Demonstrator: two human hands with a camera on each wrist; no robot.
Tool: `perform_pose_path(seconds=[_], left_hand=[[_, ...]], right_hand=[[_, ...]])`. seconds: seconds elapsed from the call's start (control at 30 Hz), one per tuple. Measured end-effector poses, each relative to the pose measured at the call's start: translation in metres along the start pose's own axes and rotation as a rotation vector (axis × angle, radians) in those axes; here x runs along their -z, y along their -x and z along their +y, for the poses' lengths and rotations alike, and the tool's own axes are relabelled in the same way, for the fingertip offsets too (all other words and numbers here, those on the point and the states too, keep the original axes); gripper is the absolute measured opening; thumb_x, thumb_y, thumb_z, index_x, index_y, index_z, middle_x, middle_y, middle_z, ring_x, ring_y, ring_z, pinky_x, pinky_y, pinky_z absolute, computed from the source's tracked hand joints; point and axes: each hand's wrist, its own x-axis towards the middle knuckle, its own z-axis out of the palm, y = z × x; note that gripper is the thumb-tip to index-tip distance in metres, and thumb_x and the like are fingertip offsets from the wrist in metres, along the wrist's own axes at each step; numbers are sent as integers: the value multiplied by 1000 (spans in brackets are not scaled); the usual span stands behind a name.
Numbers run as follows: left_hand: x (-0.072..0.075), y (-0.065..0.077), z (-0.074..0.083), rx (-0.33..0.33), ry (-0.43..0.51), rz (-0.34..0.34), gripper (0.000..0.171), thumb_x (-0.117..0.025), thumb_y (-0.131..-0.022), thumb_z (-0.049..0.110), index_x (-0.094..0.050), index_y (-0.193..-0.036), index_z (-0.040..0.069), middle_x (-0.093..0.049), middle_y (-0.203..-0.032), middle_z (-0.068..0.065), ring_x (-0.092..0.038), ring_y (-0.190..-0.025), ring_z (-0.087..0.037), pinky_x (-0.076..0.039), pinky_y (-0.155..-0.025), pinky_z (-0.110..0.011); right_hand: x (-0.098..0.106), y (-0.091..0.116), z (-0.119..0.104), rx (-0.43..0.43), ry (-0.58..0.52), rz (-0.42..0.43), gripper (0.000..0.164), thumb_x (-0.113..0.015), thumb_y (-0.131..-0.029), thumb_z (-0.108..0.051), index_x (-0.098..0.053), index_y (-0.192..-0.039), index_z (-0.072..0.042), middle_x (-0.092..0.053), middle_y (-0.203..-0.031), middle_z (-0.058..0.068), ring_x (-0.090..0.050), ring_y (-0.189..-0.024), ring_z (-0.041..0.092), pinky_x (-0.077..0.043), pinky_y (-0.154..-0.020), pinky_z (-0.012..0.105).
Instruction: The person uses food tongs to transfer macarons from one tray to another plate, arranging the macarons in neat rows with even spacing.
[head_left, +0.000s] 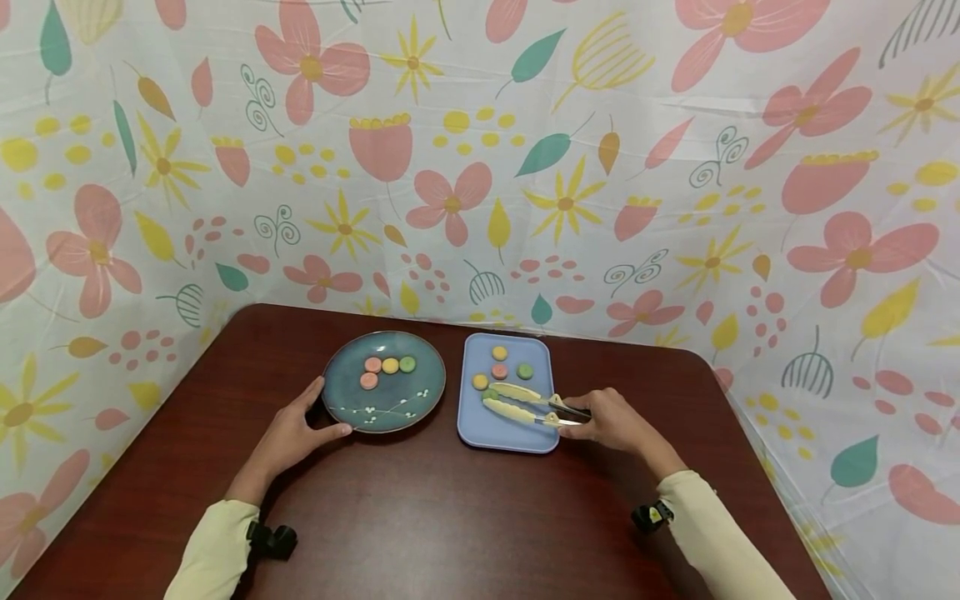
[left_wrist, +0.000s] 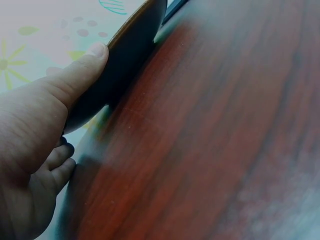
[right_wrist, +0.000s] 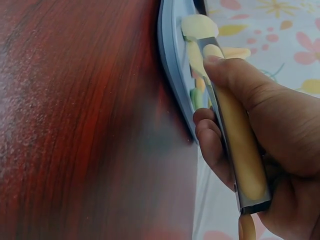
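- Currently, the cream-tipped tongs (head_left: 512, 410) reach over the tray from its right side, their two arms parted around a green macaron (head_left: 490, 395); whether the tips squeeze it I cannot tell.
- The right hand (head_left: 611, 423) grips the tongs by their handles, thumb on one arm and fingers curled on the other, just beside the tray's right edge.
- Under the tips lies the blue tray (head_left: 487, 430), a rounded rectangle; the green macaron sits toward its left side.
- Also on the tray: a yellow macaron (head_left: 480, 382) near the tips, a pink one (head_left: 499, 372), another yellow beyond that, and a second green (head_left: 525, 371) to the right.
- Left of the tray, slightly apart, stands a round teal plate (head_left: 405, 387) with a white blossom-branch pattern.
- On it, pink, yellow and green macarons form a row, with one more pink just below the row's left end.
- The left hand (head_left: 288, 435) is spread at the plate's left rim, thumb touching the edge.
- Everything rests on a dark reddish-brown surface (head_left: 405, 508), backed by a flower-printed cloth (head_left: 450, 287).
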Motion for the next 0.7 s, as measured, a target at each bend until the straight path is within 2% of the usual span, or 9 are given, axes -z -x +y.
perform_pose_path(seconds=[0.1, 0.3, 0.7], left_hand=[[0, 0, -1, -1, 3, 0, 118, -82, -80, 58, -19, -162, 0, -21, -168, -21, -26, -152, -44, -31, -116, -64], [0, 0, -2, -3, 4, 0, 118, -82, -80, 58, -19, -162, 0, -21, -168, -20, -26, -151, -44, -32, -116, -63], [0, -1, -3, -4, -5, -1, 119, -81, -80, 59, -19, -162, -1, -21, -168, -21, -26, -151, -44, -32, -116, -64]], right_hand=[[0, 0, -1, -7, 2, -2, 57, -83, -86, -40, -71, -129, -3, -74, -116, 8, -52, -72, 12, -41, -58, 25], [-1, 1, -2, -12, 1, -12, 56, -83, -87, -39, -71, -129, -4, -73, -109, 4, -52, -73, 13, -41, -59, 25], [-1, 3, -1, -1, -10, -9, 56, -82, -87, -40, -71, -130, -4, -73, -110, 3, -51, -72, 12, -40, -58, 25]])
